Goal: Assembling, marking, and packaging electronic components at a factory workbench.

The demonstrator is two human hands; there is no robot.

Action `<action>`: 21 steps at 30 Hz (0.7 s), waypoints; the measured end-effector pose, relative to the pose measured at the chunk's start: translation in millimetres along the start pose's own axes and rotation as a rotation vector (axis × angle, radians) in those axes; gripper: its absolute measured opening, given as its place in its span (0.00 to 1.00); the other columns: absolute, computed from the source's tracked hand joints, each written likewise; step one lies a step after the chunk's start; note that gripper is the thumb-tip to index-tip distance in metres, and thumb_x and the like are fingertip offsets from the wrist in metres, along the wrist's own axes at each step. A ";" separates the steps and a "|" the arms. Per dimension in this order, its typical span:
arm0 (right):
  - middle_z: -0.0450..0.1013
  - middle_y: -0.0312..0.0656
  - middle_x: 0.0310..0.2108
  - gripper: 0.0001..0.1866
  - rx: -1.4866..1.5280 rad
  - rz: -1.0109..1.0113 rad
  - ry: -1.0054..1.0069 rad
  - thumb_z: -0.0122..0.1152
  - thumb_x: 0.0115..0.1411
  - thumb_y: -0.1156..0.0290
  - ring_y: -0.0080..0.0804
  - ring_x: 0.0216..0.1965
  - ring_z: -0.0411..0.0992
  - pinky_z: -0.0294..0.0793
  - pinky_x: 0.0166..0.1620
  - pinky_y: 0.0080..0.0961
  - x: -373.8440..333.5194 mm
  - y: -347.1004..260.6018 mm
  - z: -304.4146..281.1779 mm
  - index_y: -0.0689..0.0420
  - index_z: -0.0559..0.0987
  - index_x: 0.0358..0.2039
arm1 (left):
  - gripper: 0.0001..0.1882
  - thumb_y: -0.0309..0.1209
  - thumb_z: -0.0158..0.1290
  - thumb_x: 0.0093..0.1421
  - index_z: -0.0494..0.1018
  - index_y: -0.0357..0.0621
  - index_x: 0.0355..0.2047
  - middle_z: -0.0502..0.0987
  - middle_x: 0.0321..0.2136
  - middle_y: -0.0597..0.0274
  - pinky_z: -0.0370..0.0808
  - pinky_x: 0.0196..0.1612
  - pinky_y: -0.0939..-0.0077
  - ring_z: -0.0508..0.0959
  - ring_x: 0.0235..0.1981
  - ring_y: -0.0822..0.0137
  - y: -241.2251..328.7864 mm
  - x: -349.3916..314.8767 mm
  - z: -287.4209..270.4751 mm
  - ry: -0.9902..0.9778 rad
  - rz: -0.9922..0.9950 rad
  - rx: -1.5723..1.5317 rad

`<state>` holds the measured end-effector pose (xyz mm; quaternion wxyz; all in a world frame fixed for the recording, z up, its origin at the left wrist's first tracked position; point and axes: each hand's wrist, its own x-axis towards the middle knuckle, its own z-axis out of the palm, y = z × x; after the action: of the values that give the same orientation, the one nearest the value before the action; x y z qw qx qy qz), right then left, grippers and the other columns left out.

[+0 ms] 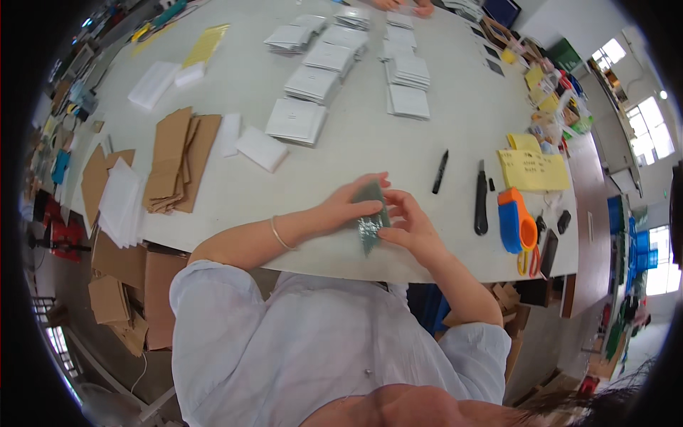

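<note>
Near the table's front edge I hold a shiny, translucent dark-green packet [369, 226] tilted between both hands. My left hand [348, 203] grips it from the left, thumb lying across its face and fingers behind. On the other side, my right hand [411, 228] pinches its right edge with thumb and fingers. What is inside the packet cannot be made out. Beyond my hands, flat white packets [295, 121] lie in overlapping stacks, with a second column of white packets [408, 101] to the right. A black marker pen [440, 171] lies right of my right hand.
Folded brown cardboard pieces [167, 164], white foam blocks [262, 148] and white sheets [122, 203] lie at left. At right are a black utility knife [482, 203], an orange and blue tape dispenser [514, 220], scissors [528, 262] and yellow paper [533, 171]. Another person's hands [404, 6] show at the far edge.
</note>
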<state>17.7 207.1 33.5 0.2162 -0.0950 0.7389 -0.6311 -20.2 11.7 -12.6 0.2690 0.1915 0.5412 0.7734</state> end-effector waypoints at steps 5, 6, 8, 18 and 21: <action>0.68 0.38 0.46 0.31 0.160 0.081 0.022 0.64 0.46 0.76 0.27 0.44 0.67 0.69 0.45 0.25 4.7 1.0 -15.4 0.56 0.66 0.53 | 0.42 0.48 0.54 0.58 0.49 0.44 0.65 0.62 0.58 0.54 0.59 0.61 0.69 0.62 0.59 0.64 -10.2 9.3 4.3 -0.064 0.005 0.077; 0.68 0.38 0.46 0.31 0.158 0.056 -0.023 0.64 0.46 0.76 0.27 0.44 0.67 0.69 0.45 0.25 7.1 0.7 -14.6 0.56 0.66 0.53 | 0.42 0.49 0.54 0.58 0.49 0.43 0.65 0.62 0.58 0.53 0.58 0.61 0.69 0.62 0.59 0.64 -6.7 8.4 6.4 -0.069 0.009 0.120; 0.69 0.37 0.43 0.27 0.174 0.085 -0.004 0.64 0.47 0.77 0.24 0.41 0.68 0.69 0.43 0.22 11.0 0.7 -12.2 0.58 0.67 0.50 | 0.43 0.50 0.53 0.59 0.48 0.41 0.65 0.62 0.58 0.53 0.57 0.61 0.69 0.62 0.59 0.64 -13.4 4.4 3.7 -0.066 0.034 0.129; 0.69 0.36 0.40 0.24 0.043 -0.021 0.080 0.63 0.51 0.74 0.22 0.37 0.68 0.69 0.44 0.20 39.7 2.2 -14.3 0.59 0.68 0.49 | 0.46 0.53 0.53 0.57 0.46 0.37 0.65 0.61 0.59 0.52 0.58 0.61 0.70 0.61 0.60 0.64 -5.9 6.7 2.5 -0.064 0.007 0.178; 0.68 0.36 0.41 0.29 0.015 -0.086 0.051 0.63 0.50 0.75 0.22 0.39 0.67 0.70 0.44 0.21 36.3 -2.4 -12.9 0.58 0.67 0.53 | 0.48 0.54 0.53 0.57 0.44 0.39 0.65 0.60 0.60 0.52 0.57 0.61 0.69 0.60 0.61 0.63 -2.5 4.0 1.9 -0.051 -0.007 0.194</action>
<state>-20.5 203.2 30.1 0.1707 -0.1089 0.7346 -0.6476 -21.7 16.2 -14.3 0.2655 0.2346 0.6070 0.7113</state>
